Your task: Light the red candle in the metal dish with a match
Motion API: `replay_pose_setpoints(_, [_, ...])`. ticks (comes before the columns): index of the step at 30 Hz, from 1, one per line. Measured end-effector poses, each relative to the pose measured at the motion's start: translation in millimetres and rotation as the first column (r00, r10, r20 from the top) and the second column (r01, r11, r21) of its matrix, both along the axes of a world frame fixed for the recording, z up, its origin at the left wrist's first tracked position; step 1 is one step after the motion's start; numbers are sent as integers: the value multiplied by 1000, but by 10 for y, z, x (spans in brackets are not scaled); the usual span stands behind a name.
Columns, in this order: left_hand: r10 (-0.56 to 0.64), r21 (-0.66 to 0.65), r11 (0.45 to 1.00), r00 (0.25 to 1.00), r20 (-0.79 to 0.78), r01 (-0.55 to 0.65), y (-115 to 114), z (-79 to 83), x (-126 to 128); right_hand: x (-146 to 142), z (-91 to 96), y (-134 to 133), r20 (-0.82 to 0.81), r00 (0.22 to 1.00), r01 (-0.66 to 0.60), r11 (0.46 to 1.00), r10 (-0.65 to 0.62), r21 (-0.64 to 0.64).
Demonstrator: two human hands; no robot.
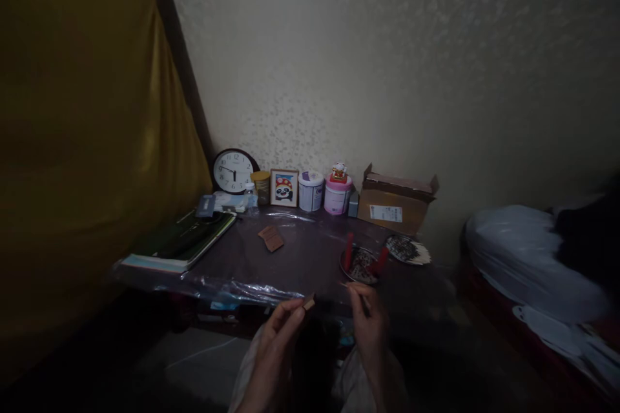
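Note:
Near the table's front edge, my left hand is closed on a small brown matchbox, held between thumb and fingers. To its right, my right hand pinches a thin matchstick, whose tip points left. The two hands are apart, so stick and box do not touch. Just beyond my right hand is a dish holding dark bits. A red candle stands upright in it, and another red candle leans to the right.
Behind the dish lies a plate with dark bits and pale sticks. A flattened brown packet rests mid-table. Books lie left. Along the wall stand a clock, a panda picture, tubs and a cardboard box.

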State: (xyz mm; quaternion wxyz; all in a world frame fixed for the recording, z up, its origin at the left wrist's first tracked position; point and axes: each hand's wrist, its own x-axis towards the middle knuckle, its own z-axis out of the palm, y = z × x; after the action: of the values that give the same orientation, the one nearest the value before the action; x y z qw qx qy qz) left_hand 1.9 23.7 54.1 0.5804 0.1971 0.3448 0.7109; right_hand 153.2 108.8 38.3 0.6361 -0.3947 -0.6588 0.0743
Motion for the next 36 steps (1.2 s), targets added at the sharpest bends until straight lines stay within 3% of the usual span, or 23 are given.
replay_pose_setpoints(10, [-42,59,997,999,-13,43,-63,44,15,-233,175,-449,21,985,-172,985,172,0])
replay_pose_setpoints(16, [-26,49,998,999,-34,27,-37,6,-1,-176,347,-533,119,982,-147,989,144,20])
replay_pose_setpoints(19, [-14,36,999,998,-64,16,-37,36,8,-164,269,-466,140,984,-109,994,106,11])
replay_pose_setpoints(21, [-16,44,999,997,-79,20,-55,59,18,-176,119,-337,209,966,-154,988,154,-14])
replay_pose_setpoints(25, [-33,45,998,998,-57,35,-87,50,14,-144,-115,-75,98,994,-41,999,43,-16])
replay_pose_setpoints(28, [-15,34,999,999,-40,16,-67,21,-1,-85,-59,-69,39,999,-29,999,29,-20])
replay_pose_setpoints(33, [-12,12,1000,1000,-24,13,-19,24,14,-91,176,-309,-13,991,-135,990,134,-34])
replay_pose_setpoints(36, [-26,31,999,999,-41,27,-35,41,24,-149,196,-422,-21,984,-179,982,178,-67])
